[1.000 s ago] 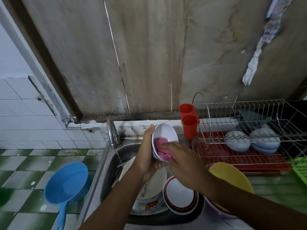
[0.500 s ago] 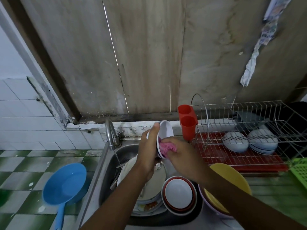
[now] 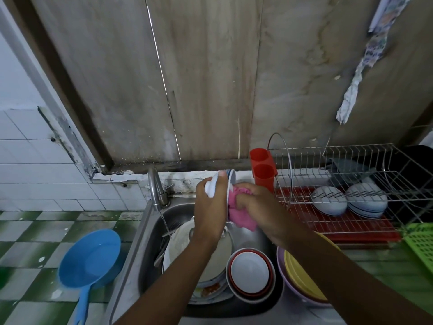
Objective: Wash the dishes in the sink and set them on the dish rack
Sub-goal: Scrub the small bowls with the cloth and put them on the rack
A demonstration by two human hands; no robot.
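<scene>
Bowl (image 3: 211, 189) is held on edge above sink (image 3: 150, 249), just left of rack (image 3: 365, 160). L hand (image 3: 208, 214) grips it, thumb and fingers curled round base and rim. R hand (image 3: 260, 207) clutches pink cloth (image 3: 239, 213), pressed vs the bowl's inside. Tap (image 3: 155, 188) runs a thin stream onto plates (image 3: 180, 242) piled in sink, w/ red-rimmed bowl (image 3: 249, 273) beside them. Upturned bowls (image 3: 330, 204) sit on rack. Blue scoop (image 3: 89, 256) lies on tiles left of sink.
</scene>
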